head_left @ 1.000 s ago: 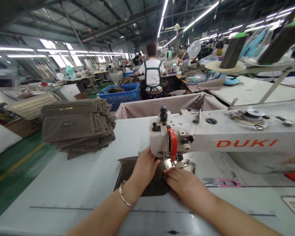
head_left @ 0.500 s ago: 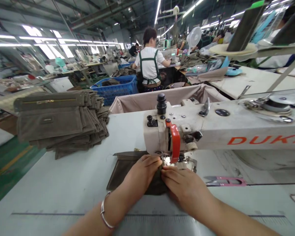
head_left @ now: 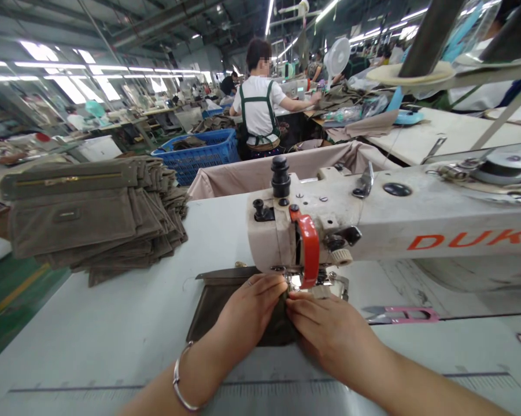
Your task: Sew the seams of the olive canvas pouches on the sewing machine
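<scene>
A dark olive-brown fabric piece (head_left: pixel 212 309) lies on the sewing table, its right edge under the needle area of a white sewing machine (head_left: pixel 385 222). My left hand (head_left: pixel 254 306) presses on the fabric with its fingers together, the fingertips close to the presser foot. Just right of it, my right hand (head_left: pixel 329 323) pinches the fabric's edge, thumb hidden beneath. Both hands almost meet in front of the needle, which is hidden behind an orange-red guard (head_left: pixel 309 251). Pink-handled thread snips (head_left: pixel 405 314) lie on the table right of my right hand.
A tall stack of olive fabric pouches (head_left: pixel 91 214) stands at the table's left. Behind the machine hangs a pinkish cloth-lined trough (head_left: pixel 238 176), with a blue plastic basket (head_left: pixel 199 159) beyond it. Another person (head_left: pixel 260 104) sits further back. A ruler strip (head_left: pixel 87 390) runs along the front edge.
The camera view has shifted slightly. My hands keep their hold on the fabric near the needle with little visible movement. The person in the background has stretched an arm out to the right.
</scene>
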A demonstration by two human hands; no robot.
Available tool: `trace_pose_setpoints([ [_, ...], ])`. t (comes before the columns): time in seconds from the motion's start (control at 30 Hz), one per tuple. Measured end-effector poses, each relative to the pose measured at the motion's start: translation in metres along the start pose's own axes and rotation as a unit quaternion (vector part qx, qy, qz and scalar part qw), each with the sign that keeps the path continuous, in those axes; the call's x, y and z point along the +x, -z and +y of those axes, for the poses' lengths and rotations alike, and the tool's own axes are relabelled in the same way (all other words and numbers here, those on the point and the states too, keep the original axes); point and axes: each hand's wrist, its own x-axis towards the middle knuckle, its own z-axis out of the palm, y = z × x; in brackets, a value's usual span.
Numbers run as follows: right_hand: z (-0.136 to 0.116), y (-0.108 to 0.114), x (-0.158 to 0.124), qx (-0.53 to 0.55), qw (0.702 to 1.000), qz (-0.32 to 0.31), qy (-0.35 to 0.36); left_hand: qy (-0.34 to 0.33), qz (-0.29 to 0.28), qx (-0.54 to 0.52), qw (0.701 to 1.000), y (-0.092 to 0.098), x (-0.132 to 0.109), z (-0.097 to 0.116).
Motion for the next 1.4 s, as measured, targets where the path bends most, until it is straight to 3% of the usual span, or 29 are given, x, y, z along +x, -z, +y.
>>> trace_pose_setpoints([
  [0.47, -0.001, -0.003, 0.004, 0.019, 0.999, -0.022, -0.015, -0.010, 0.005, -0.005, 1.000, 0.003, 0.004, 0.001],
  [0.53, 0.000, 0.008, 0.005, 0.038, 0.998, -0.037, -0.026, 0.001, -0.003, -0.018, 1.000, 0.005, 0.002, 0.002],
  [0.67, 0.009, 0.055, -0.001, 0.102, 0.985, -0.125, -0.052, 0.025, -0.066, -0.042, 0.997, 0.014, -0.008, 0.008],
  [0.77, 0.026, 0.076, -0.011, 0.087, 0.982, -0.147, -0.077, 0.017, -0.077, -0.036, 0.996, 0.018, -0.018, 0.016],
  [0.87, 0.044, 0.063, -0.014, 0.075, 0.983, -0.130, -0.110, -0.016, -0.064, -0.035, 0.997, 0.017, -0.021, 0.026],
  [1.03, 0.049, 0.020, -0.006, 0.032, 0.982, -0.020, -0.183, -0.004, -0.041, -0.042, 0.998, 0.012, -0.016, 0.032],
  [1.1, 0.040, 0.018, -0.005, 0.035, 0.988, -0.010, -0.152, 0.012, -0.002, -0.071, 0.997, 0.010, -0.015, 0.029],
  [1.23, 0.018, 0.032, -0.010, 0.130, 0.989, -0.068, 0.005, 0.083, 0.087, -0.133, 0.984, 0.009, -0.016, 0.021],
  [1.33, 0.008, 0.036, -0.010, 0.166, 0.981, -0.098, 0.024, 0.030, 0.078, -0.085, 0.993, 0.009, -0.015, 0.024],
  [1.4, 0.005, 0.035, -0.009, 0.168, 0.980, -0.101, 0.019, -0.030, 0.038, -0.033, 0.998, 0.009, -0.015, 0.029],
])
